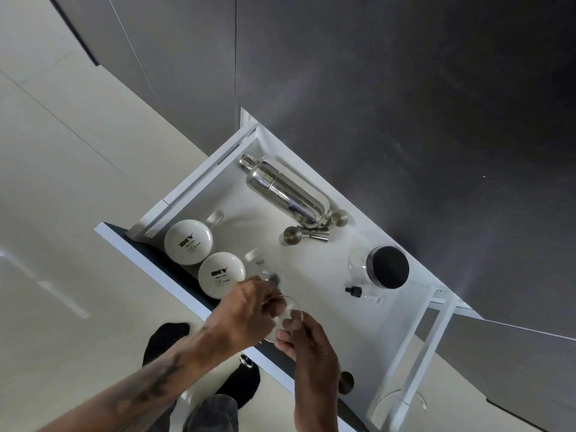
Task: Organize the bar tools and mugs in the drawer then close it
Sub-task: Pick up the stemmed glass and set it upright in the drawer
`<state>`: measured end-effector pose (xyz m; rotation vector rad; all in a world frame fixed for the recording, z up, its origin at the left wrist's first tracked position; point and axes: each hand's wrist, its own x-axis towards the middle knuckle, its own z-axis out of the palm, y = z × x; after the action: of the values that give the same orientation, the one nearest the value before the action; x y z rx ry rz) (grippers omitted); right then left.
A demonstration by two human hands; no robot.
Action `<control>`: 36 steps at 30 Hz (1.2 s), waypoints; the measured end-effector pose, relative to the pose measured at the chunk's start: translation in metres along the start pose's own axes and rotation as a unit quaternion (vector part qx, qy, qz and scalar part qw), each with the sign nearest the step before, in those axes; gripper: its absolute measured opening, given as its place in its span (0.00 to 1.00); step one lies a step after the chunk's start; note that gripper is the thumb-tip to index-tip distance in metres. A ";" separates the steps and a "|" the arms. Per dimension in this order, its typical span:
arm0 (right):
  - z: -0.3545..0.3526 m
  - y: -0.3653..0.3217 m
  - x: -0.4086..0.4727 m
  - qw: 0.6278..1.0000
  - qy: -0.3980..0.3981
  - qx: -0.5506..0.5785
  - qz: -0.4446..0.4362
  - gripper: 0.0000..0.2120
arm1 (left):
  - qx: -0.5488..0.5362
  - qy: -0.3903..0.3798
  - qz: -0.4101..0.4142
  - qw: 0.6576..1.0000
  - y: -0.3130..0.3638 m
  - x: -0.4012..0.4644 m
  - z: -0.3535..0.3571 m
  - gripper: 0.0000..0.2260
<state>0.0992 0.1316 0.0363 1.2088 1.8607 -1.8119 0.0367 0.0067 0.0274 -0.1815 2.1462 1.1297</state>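
Observation:
The white drawer (343, 275) stands pulled out below me. Two white mugs sit upside down along its front-left edge, one (188, 241) behind the other (221, 274). A steel cocktail shaker (285, 190) lies on its side at the back, with two steel jiggers (307, 233) (339, 218) touching its base. A clear glass (285, 316) is held over the drawer's front by both hands: my left hand (246, 313) grips it from the left, my right hand (307, 341) pinches its rim. Another clear glass mug (260, 263) lies just behind my left hand.
A glass jar with a black lid (385, 268) and a small dropper bottle (363, 294) lie at the drawer's right. Dark cabinet fronts (405, 88) rise behind. On the pale floor (62, 182) are my black-socked feet and a glass and small steel cup (346, 381) near the drawer's front.

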 end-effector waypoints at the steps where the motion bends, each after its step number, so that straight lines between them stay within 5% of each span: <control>1: -0.003 -0.002 -0.002 1.000 0.000 -0.007 -0.018 0.07 | -0.005 0.005 0.013 1.000 0.001 -0.003 -0.001 0.04; 9: -0.033 0.003 -0.011 0.988 0.043 -0.119 -0.089 0.08 | -0.080 -0.049 -0.009 0.996 0.002 -0.019 0.023 0.04; 12: -0.039 0.003 -0.007 0.986 0.055 -0.132 -0.084 0.09 | -0.200 -0.076 -0.046 0.976 0.007 -0.013 0.015 0.04; 13: -0.042 0.002 -0.005 0.988 0.053 -0.124 -0.078 0.10 | -0.196 -0.049 -0.027 0.979 0.005 -0.006 0.010 0.05; 15: -0.048 0.000 -0.001 0.991 0.043 -0.105 -0.066 0.09 | 0.024 0.055 0.083 0.995 -0.007 0.028 0.000 0.10; 16: -0.051 0.000 0.001 0.993 0.038 -0.095 -0.055 0.08 | 0.168 0.080 0.146 0.972 -0.010 0.045 -0.004 0.12; 19: -0.057 0.003 0.005 0.998 0.026 -0.055 -0.028 0.05 | 0.467 -0.010 0.264 0.844 -0.012 0.094 -0.003 0.15; 21: -0.061 0.009 0.006 0.999 0.028 -0.032 -0.022 0.05 | 0.583 -0.056 0.295 0.755 -0.005 0.117 0.005 0.12; 23: -0.065 0.016 0.007 0.999 0.031 -0.021 -0.014 0.05 | 0.626 -0.076 0.288 0.721 -0.001 0.132 0.014 0.09; 31: -0.062 0.028 0.010 0.999 0.030 -0.027 0.003 0.06 | 0.606 -0.008 0.220 0.765 0.001 0.149 0.014 0.11; 36: -0.041 0.022 0.013 1.000 0.014 -0.005 0.017 0.06 | 0.522 0.046 0.183 0.832 -0.005 0.144 -0.009 0.15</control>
<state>0.1209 0.1714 0.0190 1.2625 1.8501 -1.7748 -0.0741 0.0232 -0.0646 0.7075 2.6297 -0.0264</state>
